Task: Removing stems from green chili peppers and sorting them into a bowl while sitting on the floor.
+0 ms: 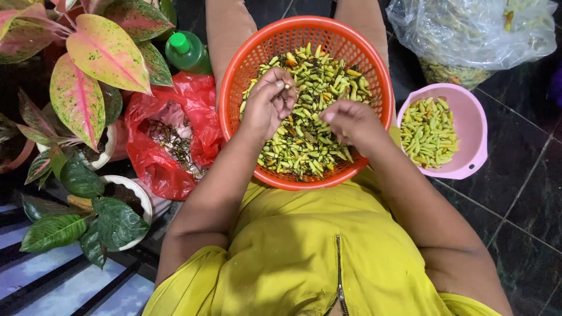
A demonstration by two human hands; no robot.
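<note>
At the far left stand potted plants with broad pink-and-green leaves (88, 76) in white pots; a swinging elbow could knock one, though that seems unlikely from here. Next comes a crumpled red plastic bag (170, 129), open at the top and holding dark stalks and scraps, with a green plastic bottle with a bright green cap (187, 51) behind it; any label on the bottle is hidden. The bag's mouth sags, so scraps tossed toward it may well miss and land on the dark tiled floor (527, 193). In the middle, resting across the person's lap, sits the round orange plastic mesh basket (234, 82), full of small green chillies (310, 129) mixed with dark stems. The left hand (266, 102) is closed narrowly, pinching one chilli between thumb and fingertips above the heap. The right hand (351, 120) is curled loosely over the heap; I cannot tell whether it holds anything. The basket is only balanced on the legs, so a shift could tip it and spill the chillies. Chilli juice on bare fingers is another likely risk. To the right stands a round pink plastic bowl (474, 117) of cleaned green chillies, and above it a clear plastic bag (468, 35), unlabelled, stuffed with more.
</note>
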